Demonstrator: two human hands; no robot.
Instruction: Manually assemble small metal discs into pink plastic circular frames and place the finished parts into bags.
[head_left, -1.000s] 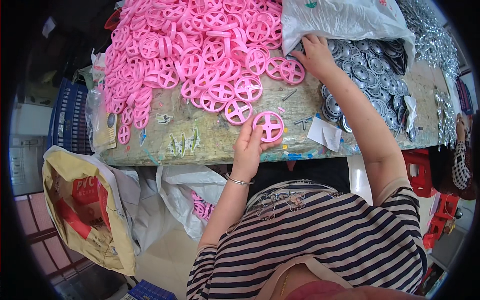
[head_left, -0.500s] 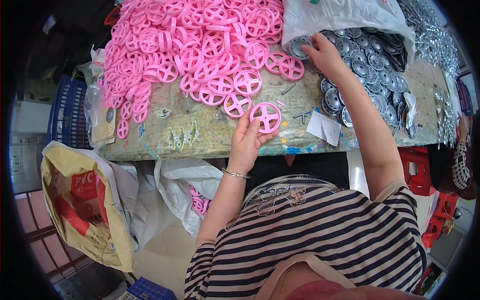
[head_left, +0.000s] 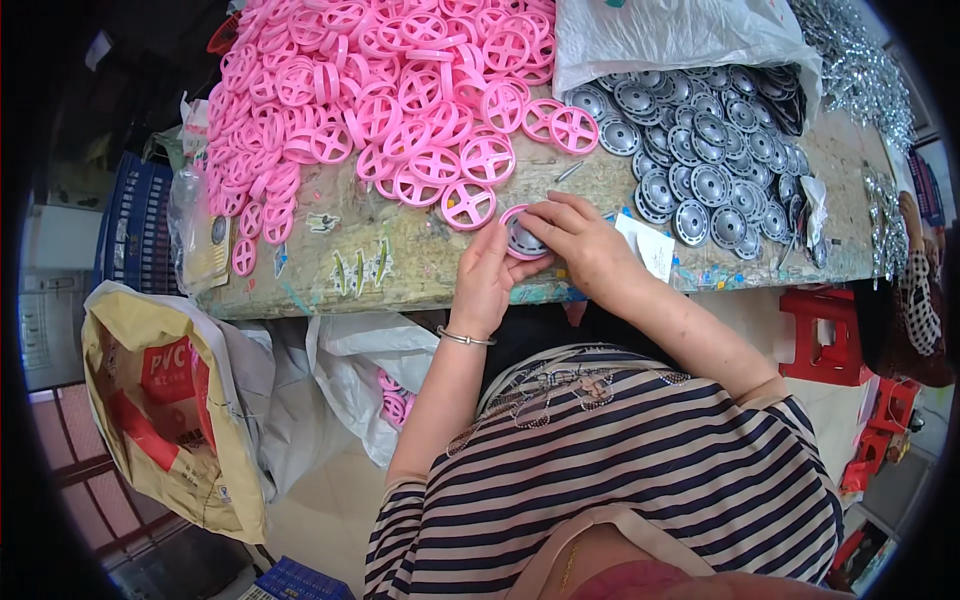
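Note:
Near the table's front edge, my left hand (head_left: 487, 272) is closed on a pink plastic wheel (head_left: 508, 214), its rim showing around a grey disc. My right hand (head_left: 592, 246) has its fingers on that silver-grey hubcap-like disc (head_left: 523, 241), which lies over the pink wheel. Part of both pieces is hidden under the fingers. Beyond my hands spreads a large heap of pink four-spoked wheels (head_left: 380, 115). To the right of it lies a pile of similar grey discs (head_left: 710, 185), spilling from a white plastic bag (head_left: 690, 40).
A white paper slip (head_left: 655, 255) lies right of my right hand, on the worn wooden table (head_left: 420, 255). Silver tinsel (head_left: 860, 75) is at the far right. An open yellow sack (head_left: 105, 400) stands lower left; a red stool (head_left: 825, 345) is at right, near another person's sleeve (head_left: 920, 325).
My right hand has come from the disc pile back to my left hand, bringing a grey disc onto the pink wheel. My left hand has stayed nearly in place.

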